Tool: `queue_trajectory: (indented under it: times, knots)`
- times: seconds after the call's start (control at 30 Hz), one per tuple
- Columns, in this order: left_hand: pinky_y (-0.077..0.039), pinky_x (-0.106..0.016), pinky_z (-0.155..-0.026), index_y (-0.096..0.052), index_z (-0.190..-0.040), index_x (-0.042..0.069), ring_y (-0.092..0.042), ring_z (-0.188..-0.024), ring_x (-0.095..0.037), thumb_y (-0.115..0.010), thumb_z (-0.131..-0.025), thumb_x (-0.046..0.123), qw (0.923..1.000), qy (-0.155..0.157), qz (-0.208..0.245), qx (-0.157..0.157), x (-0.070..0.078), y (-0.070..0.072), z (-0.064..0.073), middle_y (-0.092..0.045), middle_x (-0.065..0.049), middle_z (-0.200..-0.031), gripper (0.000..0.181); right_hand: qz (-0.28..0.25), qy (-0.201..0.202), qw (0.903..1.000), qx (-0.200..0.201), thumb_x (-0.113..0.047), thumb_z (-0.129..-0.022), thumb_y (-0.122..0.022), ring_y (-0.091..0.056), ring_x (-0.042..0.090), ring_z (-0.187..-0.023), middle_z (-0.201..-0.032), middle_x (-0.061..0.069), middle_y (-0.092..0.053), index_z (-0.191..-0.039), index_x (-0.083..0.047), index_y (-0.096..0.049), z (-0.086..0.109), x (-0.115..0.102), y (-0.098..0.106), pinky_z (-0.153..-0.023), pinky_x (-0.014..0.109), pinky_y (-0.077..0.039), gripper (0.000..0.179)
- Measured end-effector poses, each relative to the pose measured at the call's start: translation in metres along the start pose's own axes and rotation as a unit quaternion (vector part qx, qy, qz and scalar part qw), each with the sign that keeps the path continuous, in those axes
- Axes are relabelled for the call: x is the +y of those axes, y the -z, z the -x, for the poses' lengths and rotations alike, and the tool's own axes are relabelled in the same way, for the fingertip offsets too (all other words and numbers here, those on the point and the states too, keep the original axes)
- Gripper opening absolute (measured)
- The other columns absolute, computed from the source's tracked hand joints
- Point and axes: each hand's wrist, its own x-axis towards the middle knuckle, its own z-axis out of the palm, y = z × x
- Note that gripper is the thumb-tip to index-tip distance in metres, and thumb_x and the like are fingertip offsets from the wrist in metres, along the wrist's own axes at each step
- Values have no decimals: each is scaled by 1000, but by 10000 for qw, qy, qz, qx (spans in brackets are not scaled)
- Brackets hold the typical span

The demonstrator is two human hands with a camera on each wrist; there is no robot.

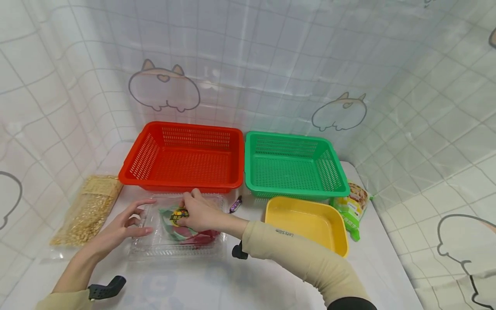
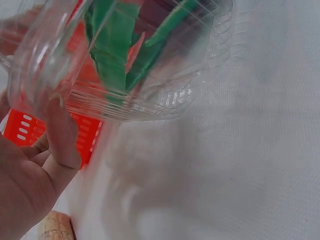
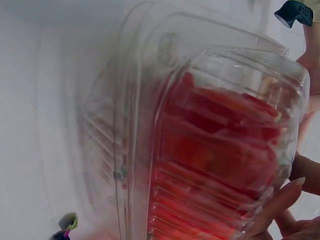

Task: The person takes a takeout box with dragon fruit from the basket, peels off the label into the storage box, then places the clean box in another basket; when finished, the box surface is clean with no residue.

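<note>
A clear plastic clamshell box [image 1: 155, 249] lies on the table in front of the red basket, its lid down. Through its walls show glossy green pieces [image 2: 114, 42] and red pieces [image 3: 215, 135]; a yellow and black label [image 1: 178, 214] is on top. My right hand [image 1: 201, 213] reaches across from the right, fingertips on the top of the box beside the label. At the left edge my left hand [image 1: 118, 226] spreads thumb and fingers apart; in the left wrist view a fingertip meets the box's rim.
Behind the box stand a red basket [image 1: 133, 180] and a green basket [image 1: 255, 189]. A yellow tray [image 1: 302, 215] is at the right, by a green snack bag [image 1: 350, 209]. A bag of pale grains [image 1: 83, 215] lies left; a small purple-wrapped item [image 1: 235, 204] lies near the box.
</note>
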Motion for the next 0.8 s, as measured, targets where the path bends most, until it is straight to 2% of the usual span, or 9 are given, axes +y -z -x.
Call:
queue_trajectory:
  times: [0.2, 0.37, 0.5, 0.63, 0.8]
  knots:
    - [-44, -32, -79, -31, -154, 24, -37, -108, -18, -67, -92, 24, 10000, 15, -23, 16, 0, 1, 0, -39, -5, -135, 73, -64, 114, 9999, 10, -38, -89, -75, -51, 5, -79, -106, -7, -49, -115, -24, -54, -2, 0, 2, -64, 19, -40, 36]
    - [-43, -35, -80, -30, -155, 24, -36, -109, -18, -67, -91, 24, 10000, 30, -21, 12, -1, 0, -1, -38, -4, -136, 73, -383, 186, 9991, -10, -34, -86, -79, -50, 3, -85, -104, -5, -54, -119, -18, -59, -4, 3, 3, -68, 16, -41, 41]
    - [-43, -36, -80, -30, -155, 24, -35, -109, -19, -67, -91, 24, 10000, 49, 3, 12, -2, 0, -1, -38, -5, -137, 74, -519, 393, 9979, -24, -25, -92, -73, -49, 3, -87, -100, -5, -56, -114, -14, -63, -8, 5, 4, -72, 13, -41, 27]
    - [-43, -35, -79, -30, -155, 25, -35, -109, -20, -68, -91, 24, 10000, 66, 22, 17, -2, 0, -1, -37, -7, -137, 74, -429, 554, 9975, 21, -16, -97, -65, -49, 3, -85, -93, -6, -58, -107, -13, -64, -12, 7, 3, -72, 13, -41, 10]
    - [-43, -35, -79, -30, -155, 23, -36, -107, -20, -68, -91, 24, 9999, 92, 44, 2, -1, 0, -1, -37, -11, -135, 75, -323, 521, 9980, 121, -12, -99, -61, -48, 4, -84, -89, -8, -57, -101, -15, -65, -16, 7, 1, -71, 14, -40, 6]
